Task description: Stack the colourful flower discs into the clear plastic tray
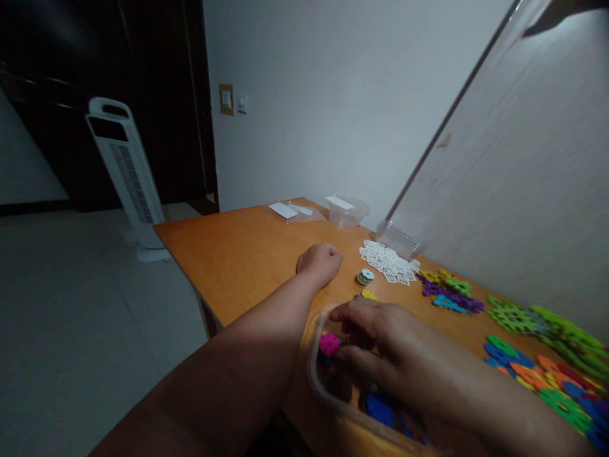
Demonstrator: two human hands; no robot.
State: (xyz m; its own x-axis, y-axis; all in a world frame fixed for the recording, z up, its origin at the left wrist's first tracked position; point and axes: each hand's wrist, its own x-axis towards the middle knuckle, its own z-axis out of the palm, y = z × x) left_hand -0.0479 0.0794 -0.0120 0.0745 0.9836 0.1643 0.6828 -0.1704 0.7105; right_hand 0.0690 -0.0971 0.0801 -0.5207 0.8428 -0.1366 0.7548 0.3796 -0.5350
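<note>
In the head view, the left hand makes a fist mid-frame. Lower down, the right hand has bent fingers at the clear tub, by the pink piece inside; I can't tell if they hold anything. Pinching edges softly should work best.

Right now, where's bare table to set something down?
Widest is the tabletop between its left edge, the left hand and the flat white card. Smaller: between that hand and the clear bowl. Crowded: the right side's white lattices and coloured pieces, and the tub under the right hand.
</note>
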